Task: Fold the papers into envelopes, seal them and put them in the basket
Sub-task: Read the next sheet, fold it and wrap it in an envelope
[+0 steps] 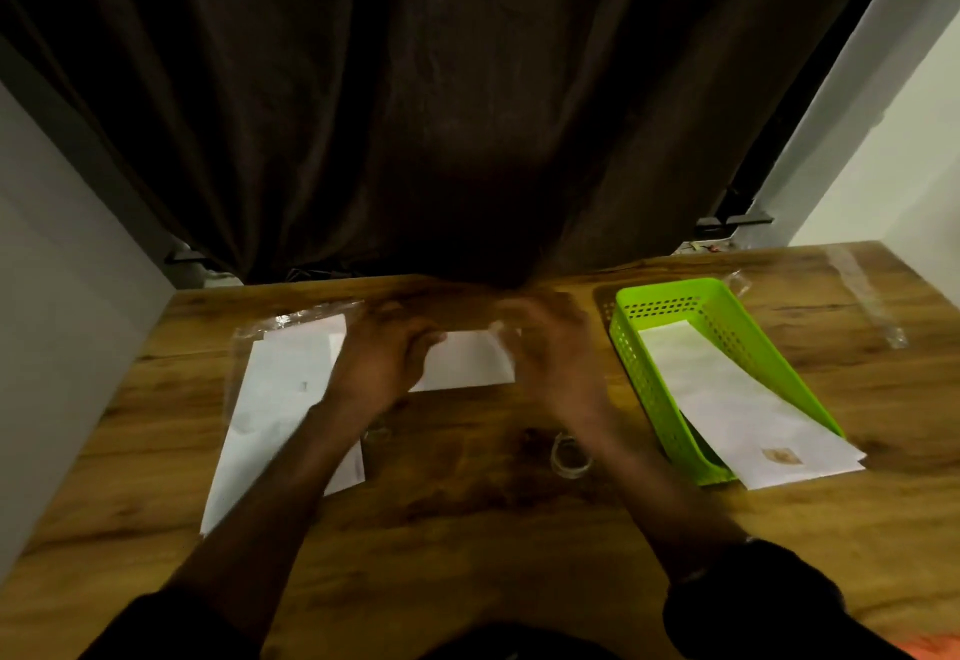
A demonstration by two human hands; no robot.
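Observation:
A white folded paper (467,363) lies on the wooden table's middle, between my two hands. My left hand (387,352) grips its left end with curled fingers. My right hand (548,347) holds its right end; the view is blurred there, so the exact hold is unclear. A green plastic basket (639,358) stands at the right with white envelopes (737,404) lying in it and sticking out over its near end. A stack of white papers (275,399) lies at the left, partly under my left forearm.
A roll of clear tape (570,455) sits on the table near my right wrist. Clear plastic wrapping (291,319) lies behind the paper stack, and a clear strip (867,298) at the far right. A dark curtain (415,113) hangs behind the table (467,529).

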